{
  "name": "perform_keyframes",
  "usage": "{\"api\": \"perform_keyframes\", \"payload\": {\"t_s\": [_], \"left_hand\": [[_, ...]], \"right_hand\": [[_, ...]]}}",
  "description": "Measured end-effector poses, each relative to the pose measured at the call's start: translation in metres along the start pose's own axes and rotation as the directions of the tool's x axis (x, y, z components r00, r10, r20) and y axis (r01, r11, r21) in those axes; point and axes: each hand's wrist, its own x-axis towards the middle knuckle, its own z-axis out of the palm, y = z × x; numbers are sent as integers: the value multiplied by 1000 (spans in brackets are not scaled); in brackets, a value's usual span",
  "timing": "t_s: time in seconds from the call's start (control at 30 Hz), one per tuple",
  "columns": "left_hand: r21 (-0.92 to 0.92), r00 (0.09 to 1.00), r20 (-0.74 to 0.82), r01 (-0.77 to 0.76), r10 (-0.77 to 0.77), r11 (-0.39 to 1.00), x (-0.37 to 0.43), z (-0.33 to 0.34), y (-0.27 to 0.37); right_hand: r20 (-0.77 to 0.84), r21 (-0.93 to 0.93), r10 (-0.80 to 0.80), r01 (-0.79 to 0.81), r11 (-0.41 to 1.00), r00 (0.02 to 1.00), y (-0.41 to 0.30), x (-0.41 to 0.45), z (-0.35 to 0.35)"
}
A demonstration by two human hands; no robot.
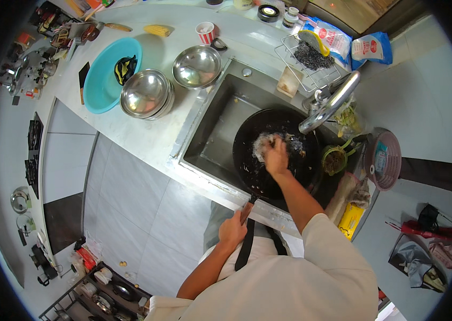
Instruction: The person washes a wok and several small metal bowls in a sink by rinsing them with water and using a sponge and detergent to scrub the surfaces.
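A black wok (250, 172) sits tilted in the right half of the metal sink (220, 136), its handle jutting out over the front edge. My left hand (233, 230) is closed around the wooden handle (247, 210). Down inside the wok, my right hand (277, 158) presses on what looks like a pale metal scouring pad (262, 147); the fingers are blurred and partly cover it. Wet streaks and small food scraps dot the wok's inner surface. Above its far right rim hangs the curved chrome faucet (332, 104).
Stacked steel bowls (145, 94), another steel bowl (197, 66) and a turquoise basin (99, 88) stand left of the sink. Behind the faucet, a wire rack (290, 52) holds dark steel wool (312, 56). A green-rimmed strainer (334, 160) and a pink basket (394, 160) are at right.
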Motion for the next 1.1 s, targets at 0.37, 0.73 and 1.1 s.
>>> {"api": "perform_keyframes", "payload": {"t_s": [0.37, 0.73, 1.1], "left_hand": [[0, 998, -34, -57, 57, 998, 2, 6, -7], [42, 1000, -13, -5, 6, 999, -2, -5, 4], [-29, 996, -91, -25, 22, 999, -1, 2, -2]], "right_hand": [[-20, 273, 144, -133, 953, 989, -16, -5, 2], [-1, 384, 67, -61, 921, 998, -27, 0, -4], [64, 481, 22, -51, 875, 998, -38, -10, -5]]}}
